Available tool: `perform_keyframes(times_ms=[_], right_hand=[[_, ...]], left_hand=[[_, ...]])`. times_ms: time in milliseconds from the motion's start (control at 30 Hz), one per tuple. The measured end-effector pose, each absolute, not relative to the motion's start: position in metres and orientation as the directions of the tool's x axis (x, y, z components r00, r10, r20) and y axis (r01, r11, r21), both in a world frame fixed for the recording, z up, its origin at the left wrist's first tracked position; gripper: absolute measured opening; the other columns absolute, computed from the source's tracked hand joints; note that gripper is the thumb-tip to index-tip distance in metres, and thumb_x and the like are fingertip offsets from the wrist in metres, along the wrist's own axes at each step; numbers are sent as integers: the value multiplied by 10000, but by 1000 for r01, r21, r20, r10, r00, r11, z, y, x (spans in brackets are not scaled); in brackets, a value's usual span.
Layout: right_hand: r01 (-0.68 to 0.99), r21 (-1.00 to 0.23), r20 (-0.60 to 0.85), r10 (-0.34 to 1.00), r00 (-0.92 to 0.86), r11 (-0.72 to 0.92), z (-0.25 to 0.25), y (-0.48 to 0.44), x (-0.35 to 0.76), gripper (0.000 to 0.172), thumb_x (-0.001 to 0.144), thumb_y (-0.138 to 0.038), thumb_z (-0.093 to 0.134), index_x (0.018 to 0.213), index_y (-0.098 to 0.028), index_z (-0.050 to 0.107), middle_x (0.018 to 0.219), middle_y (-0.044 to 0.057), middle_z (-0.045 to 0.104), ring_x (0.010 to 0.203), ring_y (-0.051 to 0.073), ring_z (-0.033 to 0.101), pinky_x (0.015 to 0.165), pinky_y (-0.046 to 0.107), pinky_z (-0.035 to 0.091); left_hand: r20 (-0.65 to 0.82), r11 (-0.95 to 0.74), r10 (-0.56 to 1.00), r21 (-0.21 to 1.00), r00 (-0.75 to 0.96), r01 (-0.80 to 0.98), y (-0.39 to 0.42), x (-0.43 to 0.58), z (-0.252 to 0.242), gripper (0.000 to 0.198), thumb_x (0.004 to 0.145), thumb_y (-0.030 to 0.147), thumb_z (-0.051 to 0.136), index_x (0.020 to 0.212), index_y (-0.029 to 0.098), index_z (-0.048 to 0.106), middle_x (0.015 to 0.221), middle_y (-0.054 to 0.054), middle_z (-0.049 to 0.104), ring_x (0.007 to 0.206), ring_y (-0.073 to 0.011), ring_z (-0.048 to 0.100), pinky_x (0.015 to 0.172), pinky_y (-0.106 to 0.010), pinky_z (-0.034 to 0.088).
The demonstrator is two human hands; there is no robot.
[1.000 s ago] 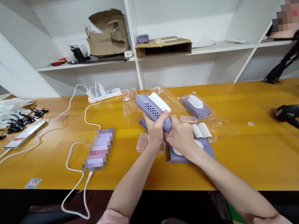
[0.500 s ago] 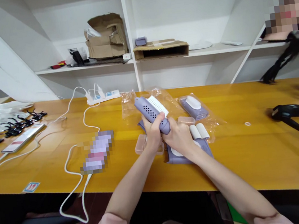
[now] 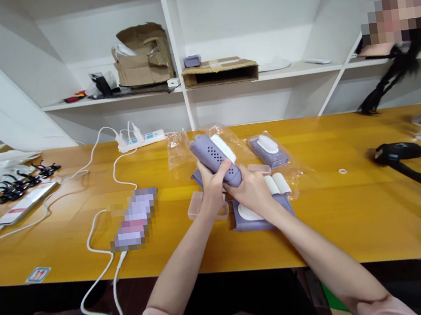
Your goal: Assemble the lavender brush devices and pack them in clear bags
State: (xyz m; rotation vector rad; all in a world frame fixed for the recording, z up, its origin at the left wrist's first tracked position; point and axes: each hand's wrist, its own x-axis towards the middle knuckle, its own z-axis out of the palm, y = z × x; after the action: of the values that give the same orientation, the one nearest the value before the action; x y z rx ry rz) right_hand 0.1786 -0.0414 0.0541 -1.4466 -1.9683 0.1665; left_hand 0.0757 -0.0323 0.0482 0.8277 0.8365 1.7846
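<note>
Above the desk I hold a purple plastic brush-like tool [image 3: 214,158] tilted, with rows of dark holes and a white ridged block [image 3: 223,146] along its far side. My left hand [image 3: 213,185] is closed around its near part, thumb pressed on the holed face. My right hand [image 3: 250,186] is closed at its lower right end; its fingertips are partly hidden. Under my right wrist lies a purple case with a white oval [image 3: 251,214]. Two white rolls [image 3: 282,183] sit beside it, and a small clear plastic box [image 3: 195,205] lies near my left wrist.
A purple case in clear film [image 3: 269,150] lies farther back. At left are a charging phone [image 3: 136,220], another phone [image 3: 26,203], white cables, a power strip [image 3: 142,139] and several black hooks. A black strapped item [image 3: 401,151] lies right. A person is at upper right.
The view has shifted a little, so the desk items appear slightly farther left. Both hands keep hold of the purple tool, which has turned slightly.
</note>
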Motion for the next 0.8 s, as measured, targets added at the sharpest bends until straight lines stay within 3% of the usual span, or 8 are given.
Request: perform_keyframes(times_ms=[133, 233, 467, 533, 667, 733, 800], right_hand=[[479, -833, 210, 959, -190, 277, 71, -39, 193, 307, 620, -332, 696, 851, -144, 621, 734, 35, 674, 647, 177, 616, 580, 270, 459], [273, -956, 14, 947, -321, 107, 79, -42, 195, 286, 590, -249, 718, 832, -130, 625, 699, 13, 658, 605, 138, 602, 542, 235, 465], [41, -997, -79, 948, -309, -70, 69, -45, 180, 284, 574, -207, 733, 816, -129, 606, 654, 3, 637, 577, 138, 619, 568, 279, 538], [-14, -994, -97, 948, -304, -106, 67, -44, 180, 271, 574, -194, 732, 806, -130, 609, 663, 8, 648, 586, 139, 633, 593, 286, 555], [-50, -986, -132, 929, -345, -159, 69, -42, 188, 239, 579, -180, 730, 780, -128, 611, 660, 21, 673, 569, 139, 655, 568, 249, 549], [-49, -980, -151, 887, -437, -191, 70, -41, 192, 226, 583, -181, 720, 774, -116, 618, 651, 32, 684, 557, 148, 665, 530, 222, 526], [-71, -964, -171, 805, -568, -255, 70, -41, 196, 234, 589, -194, 695, 794, -105, 625, 655, 48, 697, 552, 166, 672, 508, 222, 510]], left_hand=[[163, -179, 983, 809, -80, -560, -26, 55, 51, 488, 573, 434, 757, 954, 191, 571, 976, -60, 652, 948, -236, 614, 831, -373, 494], [114, -151, 988, 795, -101, -588, -21, 46, 51, 507, 530, 454, 771, 914, 168, 604, 898, -74, 678, 902, -254, 633, 803, -380, 509], [75, -209, 965, 803, -252, -558, -20, 59, 54, 519, 605, 439, 718, 1007, 133, 601, 885, -96, 685, 887, -270, 649, 814, -403, 500], [86, -229, 955, 820, -283, -524, -21, 61, 55, 562, 617, 435, 725, 1081, 153, 578, 1000, -108, 667, 967, -272, 627, 847, -397, 489], [273, -436, 880, 789, -389, -432, -23, 52, 59, 797, 597, 342, 782, 1303, 330, 413, 1325, -39, 508, 1221, -217, 480, 975, -306, 414], [301, -455, 879, 760, -369, -464, -24, 42, 61, 873, 562, 367, 799, 1328, 366, 381, 1355, -28, 479, 1242, -227, 458, 983, -307, 405], [279, -374, 927, 735, -249, -565, -25, 31, 62, 880, 508, 514, 782, 1297, 342, 434, 1289, -57, 534, 1207, -276, 488, 960, -372, 425]])
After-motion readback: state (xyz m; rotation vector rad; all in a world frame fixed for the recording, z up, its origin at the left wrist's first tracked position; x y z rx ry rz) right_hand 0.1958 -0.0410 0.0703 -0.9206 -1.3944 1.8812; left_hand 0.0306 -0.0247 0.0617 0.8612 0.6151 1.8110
